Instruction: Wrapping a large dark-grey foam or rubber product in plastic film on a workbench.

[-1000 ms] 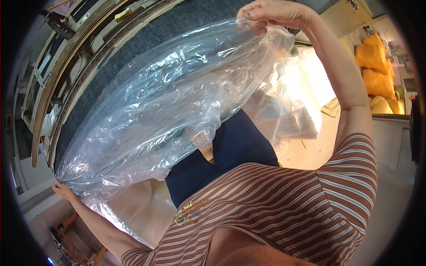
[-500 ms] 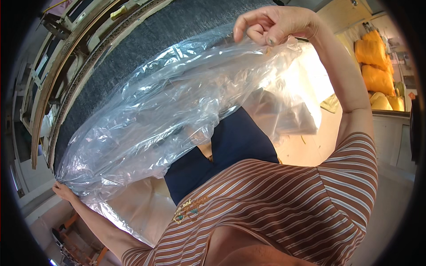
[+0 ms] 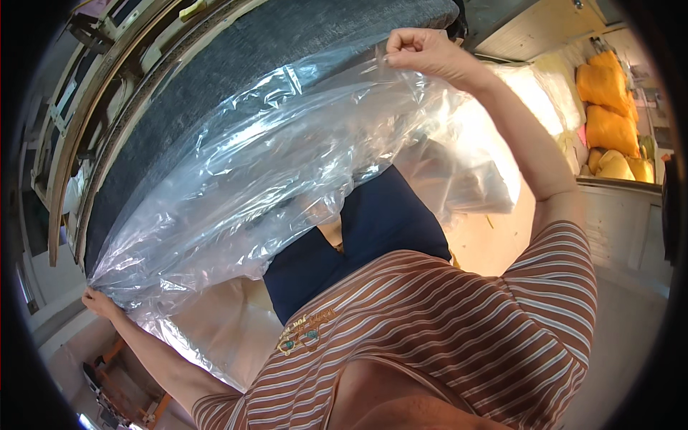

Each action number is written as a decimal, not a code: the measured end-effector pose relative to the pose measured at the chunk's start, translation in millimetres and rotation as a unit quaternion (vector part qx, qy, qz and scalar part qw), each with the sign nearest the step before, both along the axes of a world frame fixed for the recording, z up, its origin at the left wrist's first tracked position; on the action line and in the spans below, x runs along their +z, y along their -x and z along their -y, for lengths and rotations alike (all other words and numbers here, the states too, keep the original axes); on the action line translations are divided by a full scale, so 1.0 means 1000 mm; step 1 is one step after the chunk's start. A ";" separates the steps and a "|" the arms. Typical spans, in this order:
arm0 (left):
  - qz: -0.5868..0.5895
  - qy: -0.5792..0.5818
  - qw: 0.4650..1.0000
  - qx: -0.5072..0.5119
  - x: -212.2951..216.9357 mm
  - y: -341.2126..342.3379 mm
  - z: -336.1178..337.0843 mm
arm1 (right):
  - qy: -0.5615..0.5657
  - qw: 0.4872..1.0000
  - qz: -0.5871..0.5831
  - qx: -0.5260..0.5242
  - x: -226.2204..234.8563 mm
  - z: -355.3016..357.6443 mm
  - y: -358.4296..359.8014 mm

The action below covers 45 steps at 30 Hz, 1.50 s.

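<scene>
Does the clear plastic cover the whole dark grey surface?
No, the clear plastic leaves much of the dark grey surface bare.

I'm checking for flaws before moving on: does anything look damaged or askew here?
No tear or spill stands out. The clear plastic sheet, stretched between the left hand and right hand, just looks untidy: creased throughout and bunched near the left hand, rather than smooth.

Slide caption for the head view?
Left hand and right hand hold clear plastic sheeting spread between them beside a long dark surface.
</scene>
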<state>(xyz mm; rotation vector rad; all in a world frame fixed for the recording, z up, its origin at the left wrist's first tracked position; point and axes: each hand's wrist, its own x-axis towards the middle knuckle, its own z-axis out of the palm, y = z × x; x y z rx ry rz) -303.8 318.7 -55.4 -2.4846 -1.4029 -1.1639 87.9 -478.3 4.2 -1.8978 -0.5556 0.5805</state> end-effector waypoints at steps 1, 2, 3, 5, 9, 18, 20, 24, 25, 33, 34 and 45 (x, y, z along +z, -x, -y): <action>0.033 -0.001 0.999 -0.001 0.001 0.003 0.001 | -0.005 1.000 -0.001 0.003 -0.012 -0.004 0.001; 0.034 -0.007 0.999 0.001 0.004 0.009 -0.002 | -0.027 0.997 0.055 -0.041 -0.021 -0.010 0.003; 0.064 -0.022 0.998 0.002 0.008 0.015 -0.005 | -0.050 0.989 0.111 -0.086 -0.030 -0.014 0.003; 0.095 -0.041 0.995 0.000 0.025 0.024 -0.009 | -0.034 0.975 0.193 -0.103 -0.039 -0.023 0.003; 0.190 0.058 0.980 -0.032 0.068 0.055 -0.007 | -0.018 0.935 0.331 -0.127 -0.036 -0.033 0.008; 0.268 0.220 0.928 -0.136 0.100 0.128 0.041 | 0.082 0.903 0.404 -0.118 -0.028 -0.030 -0.006; 0.250 0.230 0.934 -0.109 0.098 0.144 0.063 | 0.073 0.878 0.460 -0.109 -0.028 -0.037 -0.018; 0.334 0.323 0.876 -0.127 0.077 0.100 0.117 | -0.024 0.938 0.341 -0.058 -0.003 -0.031 -0.077; 0.296 0.321 0.890 -0.134 0.081 0.109 0.094 | -0.059 0.948 0.293 -0.107 0.031 -0.048 -0.078; 0.115 0.021 0.993 0.019 0.010 -0.054 0.088 | -0.002 0.851 0.472 -0.230 -0.024 -0.069 -0.261; 0.263 0.067 0.960 -0.070 0.001 -0.078 0.089 | 0.014 0.853 0.467 -0.232 -0.055 -0.055 -0.264; 0.252 0.152 0.955 -0.040 0.011 -0.140 0.061 | 0.032 0.871 0.415 -0.261 -0.068 -0.067 -0.283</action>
